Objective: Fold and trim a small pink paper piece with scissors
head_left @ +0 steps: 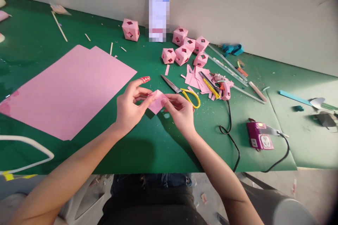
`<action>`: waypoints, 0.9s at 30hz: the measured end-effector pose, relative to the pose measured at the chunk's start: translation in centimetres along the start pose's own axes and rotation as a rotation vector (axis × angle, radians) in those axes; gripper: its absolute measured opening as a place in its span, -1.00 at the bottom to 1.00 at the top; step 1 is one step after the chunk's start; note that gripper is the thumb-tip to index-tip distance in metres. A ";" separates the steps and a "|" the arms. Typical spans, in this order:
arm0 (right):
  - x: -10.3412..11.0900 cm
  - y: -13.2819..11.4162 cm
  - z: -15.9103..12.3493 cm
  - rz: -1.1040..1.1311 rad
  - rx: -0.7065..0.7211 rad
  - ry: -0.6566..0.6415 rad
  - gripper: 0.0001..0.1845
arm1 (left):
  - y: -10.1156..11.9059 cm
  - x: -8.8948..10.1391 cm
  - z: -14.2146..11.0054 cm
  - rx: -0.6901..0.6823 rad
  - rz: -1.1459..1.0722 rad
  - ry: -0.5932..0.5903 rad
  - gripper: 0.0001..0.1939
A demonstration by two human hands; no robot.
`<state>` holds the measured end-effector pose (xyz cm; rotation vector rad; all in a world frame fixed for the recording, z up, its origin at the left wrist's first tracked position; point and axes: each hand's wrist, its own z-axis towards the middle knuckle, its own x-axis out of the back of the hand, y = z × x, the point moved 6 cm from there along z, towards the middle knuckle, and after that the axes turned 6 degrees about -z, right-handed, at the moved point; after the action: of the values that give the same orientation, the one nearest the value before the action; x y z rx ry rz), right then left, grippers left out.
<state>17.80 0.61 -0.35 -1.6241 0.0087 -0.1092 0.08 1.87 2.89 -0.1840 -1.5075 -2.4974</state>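
A small folded pink paper piece [156,101] is held just above the green table [148,147] between both hands. My left hand [130,105] pinches its left edge with thumb and fingers, the index finger raised. My right hand [181,110] pinches its right edge with curled fingers. Scissors with yellow handles [182,91] lie on the table right behind the paper, close to my right hand.
Large pink paper sheets [68,91] lie to the left. Several pink paper cubes [185,49] stand near the wall, one cube [130,29] apart. A pink glue gun [224,89] rests on pink scraps, its black cord [232,140] trailing to the edge. A purple device [260,137] sits right.
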 end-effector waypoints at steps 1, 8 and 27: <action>0.0 0.0 0.1 -0.010 0.000 -0.008 -0.64 | -0.2 0.0 0.1 0.039 -0.027 -0.009 -0.51; -0.5 0.2 0.2 -0.029 -0.057 -0.090 -0.59 | -0.3 -0.7 -0.2 0.112 -0.076 -0.063 -0.49; -0.5 0.3 -0.2 -0.066 -0.020 -0.082 -0.67 | 1.1 -1.4 -0.5 -0.276 0.269 -0.182 -0.56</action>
<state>17.35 0.47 -0.70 -1.6480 -0.1071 -0.0928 1.70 1.05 3.31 -0.6305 -1.1001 -2.5080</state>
